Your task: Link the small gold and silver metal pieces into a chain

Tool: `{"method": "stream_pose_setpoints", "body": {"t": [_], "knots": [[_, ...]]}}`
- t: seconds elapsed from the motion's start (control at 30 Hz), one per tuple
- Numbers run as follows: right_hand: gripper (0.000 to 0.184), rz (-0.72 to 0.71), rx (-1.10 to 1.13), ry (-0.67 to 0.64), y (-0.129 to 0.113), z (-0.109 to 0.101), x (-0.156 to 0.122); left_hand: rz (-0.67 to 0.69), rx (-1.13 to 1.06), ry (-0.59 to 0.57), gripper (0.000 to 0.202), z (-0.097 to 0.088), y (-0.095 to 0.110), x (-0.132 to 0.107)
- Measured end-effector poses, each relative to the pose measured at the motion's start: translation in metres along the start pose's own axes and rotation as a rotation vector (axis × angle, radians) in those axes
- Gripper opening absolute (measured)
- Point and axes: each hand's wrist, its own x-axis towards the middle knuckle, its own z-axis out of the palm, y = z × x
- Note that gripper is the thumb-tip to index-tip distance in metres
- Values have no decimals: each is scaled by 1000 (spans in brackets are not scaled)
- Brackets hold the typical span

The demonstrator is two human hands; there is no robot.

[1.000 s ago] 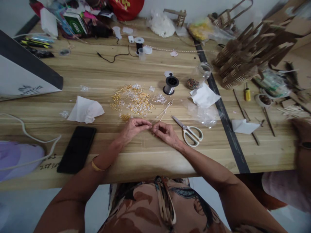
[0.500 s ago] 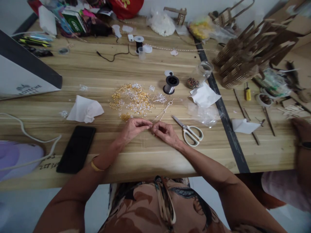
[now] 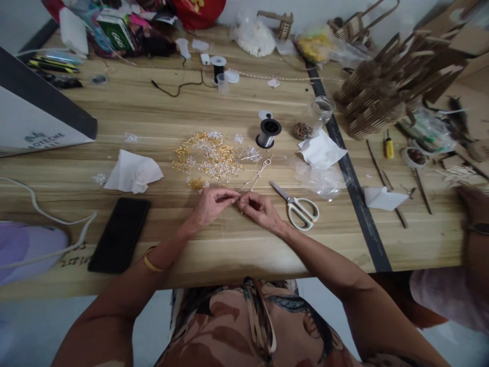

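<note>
The front edge of the pale wooden table runs just before the person's leaf-patterned brown clothing, and a strip of wood shows between that edge and the two hands. The left forearm, ringed by a gold-coloured bracelet, crosses the edge, as does the right.

The left hand and right hand nearly meet, each with thumb and forefinger pinched together on the near end of a thin, pale beaded strand; the exact bit gripped is too small to make out. From the fingertips the strand runs away across the wood to a small loop.

Left of the left forearm, a flat black phone lies slantwise near the front edge. White-handled steel scissors lie near the right hand, apart from it, tips towards the strand. Wood shows on both sides of them.

Just beyond the left hand spreads a loose heap of gold and clear beads. A crumpled white paper sits to its left, with wood between. Farther back stands a black-rimmed spool of silvery wire, and a clear jar lies to its right.
</note>
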Motion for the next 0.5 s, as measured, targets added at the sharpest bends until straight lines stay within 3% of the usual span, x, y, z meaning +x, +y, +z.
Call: {"method": "stream_pose_setpoints", "body": {"t": [0.5], "knots": [[22, 35, -1, 22, -3, 1, 1, 207, 222, 60, 16, 3, 9, -3]]}}
